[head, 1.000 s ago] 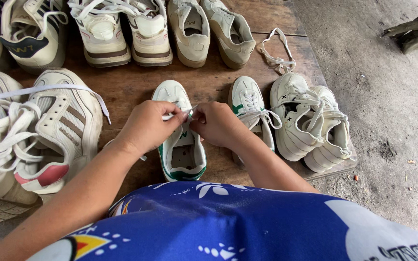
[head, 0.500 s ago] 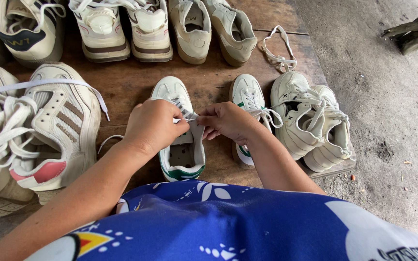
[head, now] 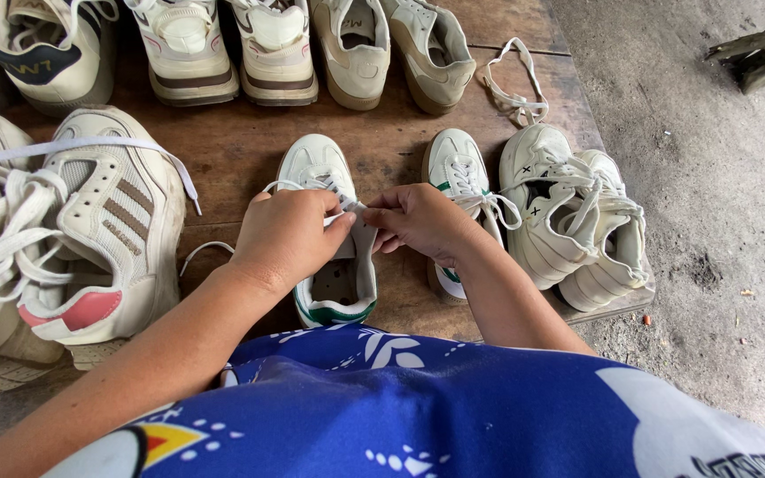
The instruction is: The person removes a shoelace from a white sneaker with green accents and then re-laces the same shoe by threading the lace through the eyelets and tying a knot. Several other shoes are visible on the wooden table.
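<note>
Both hands pinch lace: left hand (head: 287, 237) and right hand (head: 413, 221) closed on white lace (head: 353, 212), over green-trimmed shoe (head: 329, 235) on wooden board (head: 241, 150). Risk: pull uneven, lace slips from eyelet; sleeve may snag neighbour shoe (head: 458, 177) beside right wrist.

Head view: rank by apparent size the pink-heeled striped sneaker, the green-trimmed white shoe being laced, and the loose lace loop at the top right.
1. Pink-heeled striped sneaker, though it lies nearer the camera.
2. Green-trimmed white shoe, partly covered by both hands.
3. Loose lace loop, smallest.
</note>
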